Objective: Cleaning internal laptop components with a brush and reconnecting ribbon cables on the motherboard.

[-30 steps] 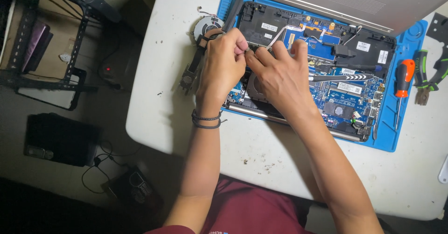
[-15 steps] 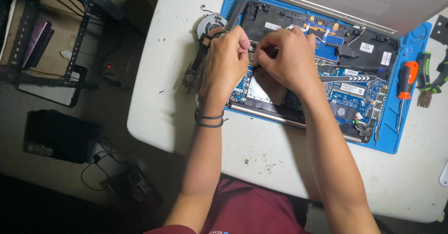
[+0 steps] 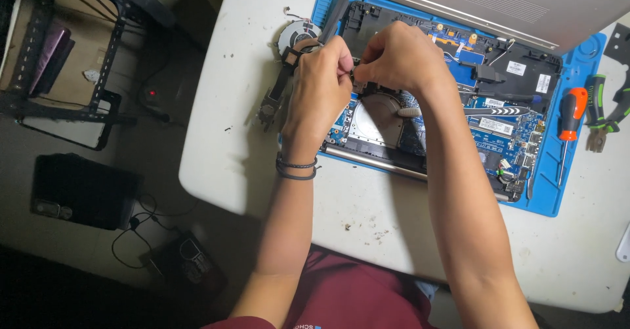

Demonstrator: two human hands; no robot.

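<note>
An opened laptop (image 3: 499,129) lies with its circuit boards bare on a blue work mat (image 3: 558,201). Both my hands meet over its far left part. My left hand (image 3: 320,89) and my right hand (image 3: 401,59) pinch a small dark part (image 3: 355,74) between their fingertips; what it is I cannot make out. A round silver recess (image 3: 373,118) of the laptop shows just below them. A loose cooling fan (image 3: 295,35) with its dark heat pipe (image 3: 270,102) lies on the white table (image 3: 230,158), partly under my left hand.
A silver laptop cover (image 3: 505,1) rests at the far edge of the mat. An orange-handled screwdriver (image 3: 571,116) and green-handled pliers (image 3: 600,116) lie at the right. On the floor at left are a metal rack (image 3: 39,99), a black box (image 3: 85,190) and cables.
Both hands have moved away from me toward the laptop's far left corner, baring the round silver recess they covered. Their fingertips have closed together on the small part.
</note>
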